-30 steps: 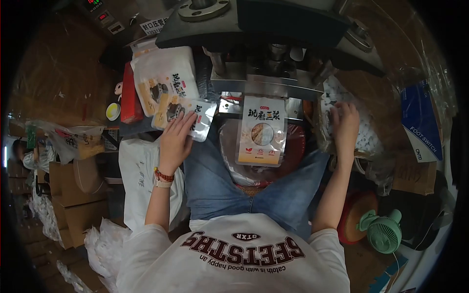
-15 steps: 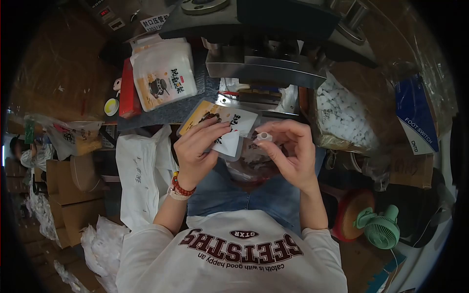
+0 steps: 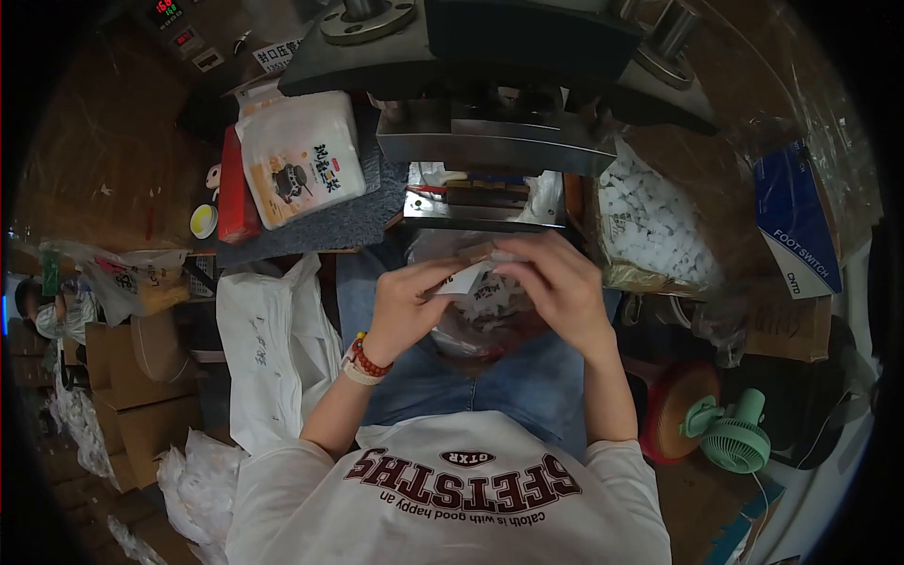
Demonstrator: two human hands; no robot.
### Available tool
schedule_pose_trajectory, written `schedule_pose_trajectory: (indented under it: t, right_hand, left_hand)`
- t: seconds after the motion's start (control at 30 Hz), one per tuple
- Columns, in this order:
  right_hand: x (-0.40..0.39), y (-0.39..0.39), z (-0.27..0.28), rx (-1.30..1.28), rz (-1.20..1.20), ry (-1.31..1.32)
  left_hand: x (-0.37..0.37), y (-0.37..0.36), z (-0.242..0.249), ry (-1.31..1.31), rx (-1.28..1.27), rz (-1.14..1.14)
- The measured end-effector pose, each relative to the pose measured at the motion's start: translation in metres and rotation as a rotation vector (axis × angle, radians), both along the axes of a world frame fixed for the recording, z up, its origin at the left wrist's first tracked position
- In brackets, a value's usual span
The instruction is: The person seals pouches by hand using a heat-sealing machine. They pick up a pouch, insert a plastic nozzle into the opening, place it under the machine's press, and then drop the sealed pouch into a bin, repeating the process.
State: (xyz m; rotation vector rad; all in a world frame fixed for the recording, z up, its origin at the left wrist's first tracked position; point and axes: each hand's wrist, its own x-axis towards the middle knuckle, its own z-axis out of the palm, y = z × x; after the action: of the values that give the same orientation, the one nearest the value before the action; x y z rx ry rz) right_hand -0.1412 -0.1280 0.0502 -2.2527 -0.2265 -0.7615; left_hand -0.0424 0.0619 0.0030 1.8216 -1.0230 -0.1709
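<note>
My left hand (image 3: 411,294), with a beaded bracelet at its wrist, is closed on a printed pouch (image 3: 463,280), which shows edge-on and partly hidden between my hands. My right hand (image 3: 557,284) meets the pouch's other end, its thumb and fingers bent together. The white spout is covered by the right fingers. Under both hands, a clear plastic bag (image 3: 490,315) with white pieces rests between my legs. Just beyond them is the metal press (image 3: 490,151) with its lit lower plate (image 3: 485,218).
A stack of printed pouches (image 3: 303,155) lies on a grey mat beside a red box (image 3: 238,188). Right of the press stands a bag of white spouts (image 3: 656,226). A green fan (image 3: 739,438) is at lower right. Another person (image 3: 71,311) is at far left.
The pouch has turned from face-up to nearly edge-on. My hands have come closer together, and the right fingers now cover the spout. The view has shifted slightly.
</note>
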Motion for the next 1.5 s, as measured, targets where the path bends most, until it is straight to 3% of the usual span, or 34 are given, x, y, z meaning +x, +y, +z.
schedule_pose_trajectory:
  t: [0.03,0.1,0.17,0.23,0.3,0.37,0.4,0.47,0.5,0.57,0.6,0.67,0.7,0.83,0.9,0.97,1.07,1.17,1.23,1.27,1.33,1.4,1.47,1.5]
  right_hand:
    - [-0.004,0.0,0.002,0.0,-0.002,0.006]
    - [-0.015,0.003,0.006,0.92,0.032,0.13]
    - [-0.013,0.0,0.002,0.921,0.051,0.158]
    - [-0.008,-0.001,-0.007,0.315,0.008,0.129]
    - [-0.01,-0.003,-0.004,0.182,0.021,0.092]
    - [-0.015,-0.002,0.007,-0.187,0.089,0.125]
    - [-0.014,-0.001,0.004,-0.184,0.087,0.127]
    - [-0.007,-0.001,0.0,-0.136,0.011,0.128]
    - [-0.008,-0.002,0.002,-0.138,0.011,0.125]
    - [-0.01,-0.007,0.01,0.119,-0.156,0.066]
    - [-0.014,-0.015,0.015,0.142,-0.245,0.037]
    - [-0.021,-0.036,0.019,0.152,-0.426,0.034]
    - [-0.02,-0.044,0.019,0.145,-0.514,-0.029]
    - [-0.034,-0.039,0.017,0.343,-0.427,0.022]
    - [-0.043,-0.02,0.024,0.452,-0.091,0.196]
    - [-0.038,-0.007,0.028,0.366,0.194,0.051]
    - [-0.037,0.019,0.048,0.454,0.489,-0.091]
    - [-0.035,0.018,0.056,0.449,0.446,-0.113]
    - [-0.035,0.018,0.061,0.44,0.435,-0.131]
    - [-0.035,0.018,0.063,0.432,0.443,-0.144]
    - [-0.036,0.017,0.066,0.418,0.454,-0.155]
    - [-0.035,0.016,0.067,0.399,0.444,-0.161]
    - [-0.035,0.014,0.067,0.361,0.432,-0.18]
    - [-0.035,0.013,0.067,0.336,0.43,-0.197]
  left_hand:
    - [0.001,-0.003,-0.003,-0.015,-0.056,0.042]
    - [0.0,-0.005,-0.005,-0.018,-0.107,0.088]
    - [0.003,-0.006,0.004,-0.211,-0.124,0.11]
    - [0.003,-0.003,0.017,-0.332,-0.042,0.108]
    - [0.003,-0.001,0.025,-0.451,0.042,0.111]
    - [0.002,0.002,0.028,-0.484,0.07,0.033]
    - [0.0,0.002,0.024,-0.482,0.071,0.03]
    - [-0.002,-0.002,0.006,-0.127,0.02,-0.014]
    - [-0.001,-0.006,-0.006,-0.13,0.017,-0.013]
    - [0.004,-0.017,-0.027,0.506,0.26,-0.028]
    - [0.005,-0.024,-0.024,0.504,0.257,-0.026]
    - [0.008,-0.038,-0.011,0.943,-0.123,0.025]
    - [0.015,-0.045,-0.006,1.074,-0.191,0.026]
    - [0.037,-0.06,0.002,1.206,-0.285,-0.01]
    - [0.037,-0.063,0.004,1.191,-0.306,0.015]
    - [0.036,-0.064,0.004,1.183,-0.313,0.039]
    - [0.038,-0.063,0.002,1.19,-0.28,0.008]
    - [0.041,-0.058,0.008,1.197,-0.172,0.025]
    - [0.049,-0.047,0.019,1.017,0.061,0.062]
    - [0.064,-0.036,0.001,0.796,0.147,0.12]
    - [0.09,-0.014,-0.01,0.523,-0.101,0.208]
    - [0.123,-0.002,0.013,-0.134,0.053,0.553]
    - [0.186,0.007,0.01,-0.805,0.061,0.641]
    - [0.197,0.003,0.003,-0.805,0.047,0.644]
